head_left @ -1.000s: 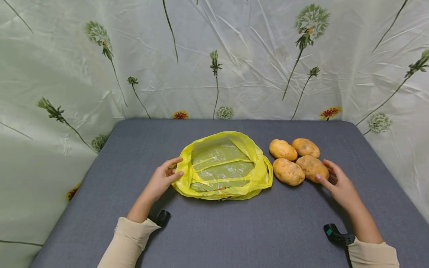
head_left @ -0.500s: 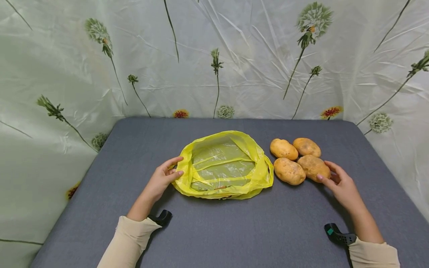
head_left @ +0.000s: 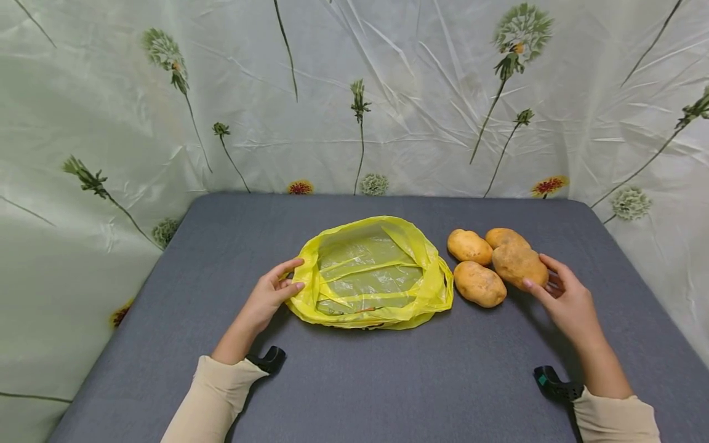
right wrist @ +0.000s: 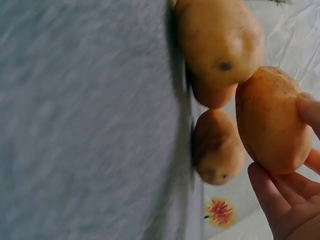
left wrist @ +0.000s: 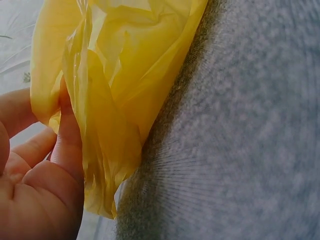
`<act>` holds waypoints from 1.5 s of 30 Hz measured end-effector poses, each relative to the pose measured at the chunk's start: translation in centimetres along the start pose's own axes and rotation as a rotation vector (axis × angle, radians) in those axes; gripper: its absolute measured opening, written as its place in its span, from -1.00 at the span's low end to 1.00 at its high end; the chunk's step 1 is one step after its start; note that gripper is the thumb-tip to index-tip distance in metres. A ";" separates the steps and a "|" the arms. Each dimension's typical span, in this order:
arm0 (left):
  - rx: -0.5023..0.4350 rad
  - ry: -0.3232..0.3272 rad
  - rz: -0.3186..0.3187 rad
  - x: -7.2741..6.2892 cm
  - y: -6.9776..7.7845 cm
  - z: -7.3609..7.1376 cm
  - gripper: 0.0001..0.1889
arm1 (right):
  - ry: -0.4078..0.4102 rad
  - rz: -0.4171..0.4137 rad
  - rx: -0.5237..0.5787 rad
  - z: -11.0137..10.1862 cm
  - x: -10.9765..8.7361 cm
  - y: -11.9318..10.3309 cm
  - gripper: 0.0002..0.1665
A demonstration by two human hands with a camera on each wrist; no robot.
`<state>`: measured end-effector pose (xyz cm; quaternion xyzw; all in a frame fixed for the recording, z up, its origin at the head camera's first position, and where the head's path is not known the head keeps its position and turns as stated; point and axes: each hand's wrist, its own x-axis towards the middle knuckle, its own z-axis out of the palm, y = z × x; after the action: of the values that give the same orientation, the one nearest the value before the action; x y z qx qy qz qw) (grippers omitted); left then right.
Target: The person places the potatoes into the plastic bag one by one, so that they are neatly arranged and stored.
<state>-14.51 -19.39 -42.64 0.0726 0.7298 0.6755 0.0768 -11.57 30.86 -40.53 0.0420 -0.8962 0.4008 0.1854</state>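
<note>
A yellow plastic bag (head_left: 368, 277) lies on the table with its mouth spread wide. At its left rim my left hand (head_left: 271, 294) pinches the plastic between thumb and fingers; the left wrist view shows the folded bag edge (left wrist: 107, 110) in that hand. My right hand (head_left: 570, 301) grips a potato (head_left: 519, 266) by its right end. In the right wrist view this held potato (right wrist: 272, 122) is raised off the table. Three other potatoes lie beside the bag: one front left (head_left: 479, 284), one back left (head_left: 469, 246), and one behind (head_left: 503, 236), partly hidden by the held one.
The grey cloth-covered table (head_left: 410, 381) runs back to a pale curtain (head_left: 410, 104) printed with flowers. Black wrist cameras are on both forearms, the left camera (head_left: 268, 360) and the right camera (head_left: 554, 383). Beige sleeves cover the arms.
My right hand has lifted the front-right potato up off the table, so it now overlaps the one behind. The left hand keeps its hold on the bag rim.
</note>
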 end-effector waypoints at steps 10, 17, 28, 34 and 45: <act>-0.004 0.012 -0.010 0.1 0.1 0.2 -0.48 | 0.054 -0.107 0.078 0.8 1.1 -1.9 -0.32; -0.006 0.017 -0.012 -0.1 0.0 0.1 -0.47 | 0.032 -0.152 0.131 2.6 2.0 -4.0 -0.32; -0.013 0.026 -0.024 -0.3 0.0 0.0 -0.47 | -0.093 -0.198 0.166 5.5 3.1 -6.5 -0.30; -0.015 0.022 -0.023 -0.3 0.0 0.0 -0.47 | -0.128 -0.204 0.237 7.4 3.5 -7.5 -0.31; -0.031 0.016 -0.018 -0.2 0.1 0.1 -0.47 | -0.238 -0.233 0.263 10.5 4.1 -9.0 -0.33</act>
<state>-14.34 -19.37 -42.59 0.0595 0.7203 0.6867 0.0783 -16.53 17.31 -39.10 0.2163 -0.8408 0.4824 0.1161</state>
